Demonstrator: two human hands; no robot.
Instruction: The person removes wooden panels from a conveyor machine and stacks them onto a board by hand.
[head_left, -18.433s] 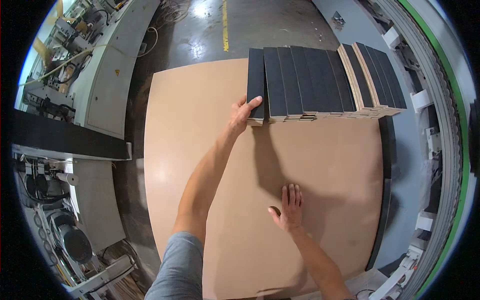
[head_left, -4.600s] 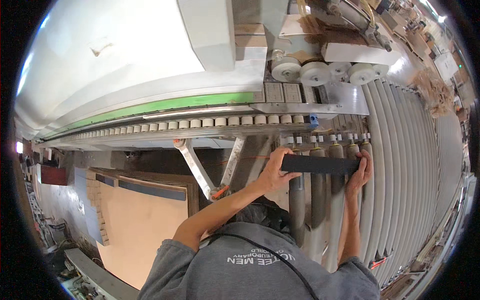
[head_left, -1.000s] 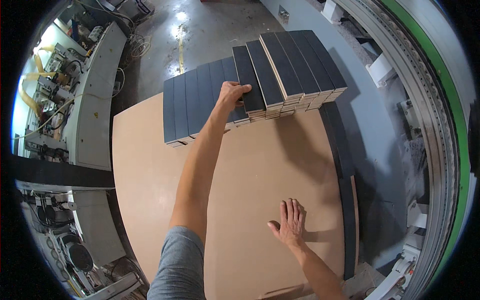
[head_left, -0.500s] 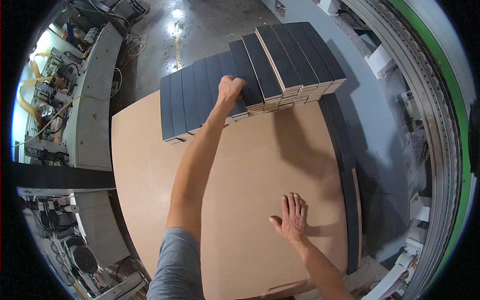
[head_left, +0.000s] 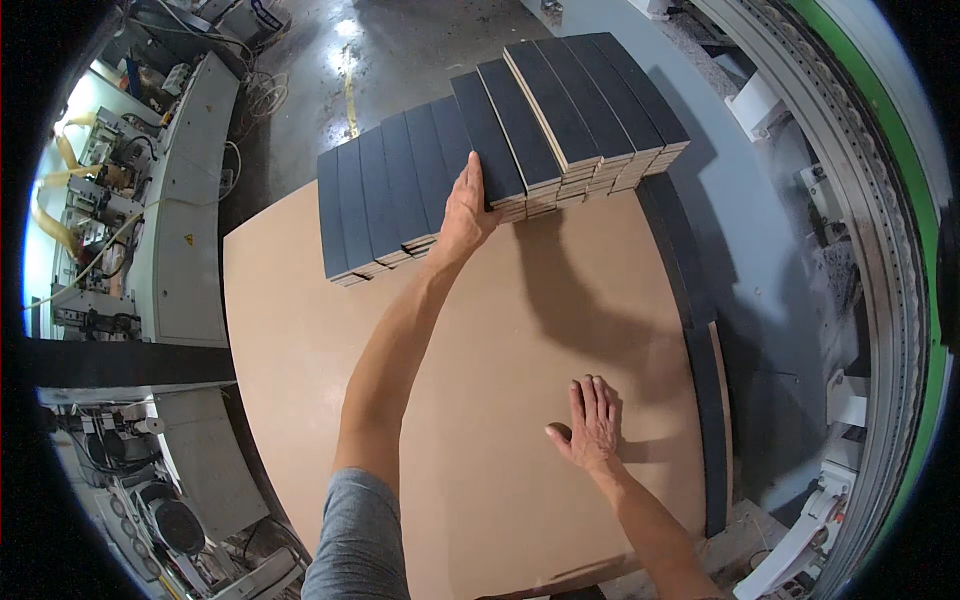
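Observation:
Several long dark-topped panels (head_left: 405,165) with light wood-coloured edges lie side by side in stacks at the far end of a large tan board (head_left: 480,420). The stacks on the right (head_left: 600,95) rise higher than those on the left. My left hand (head_left: 466,215) reaches to the near ends of the middle panels, its fingers stretched out and its fingertips against a panel. Part of the panel ends is hidden behind it. Fingers and thumb apart, my right hand (head_left: 592,425) is on or just over the tan board at the right.
Dark strips (head_left: 690,290) run along the tan board's right edge. A grey machine cabinet (head_left: 190,220) stands on the left, with cables on the floor (head_left: 370,40) beyond it. On the right is a metal rail frame (head_left: 880,250) with white brackets.
My left hand has gone from bent fingers on top of a panel to stretched fingers at its near end, moving toward me. My right hand has shifted slightly to the right.

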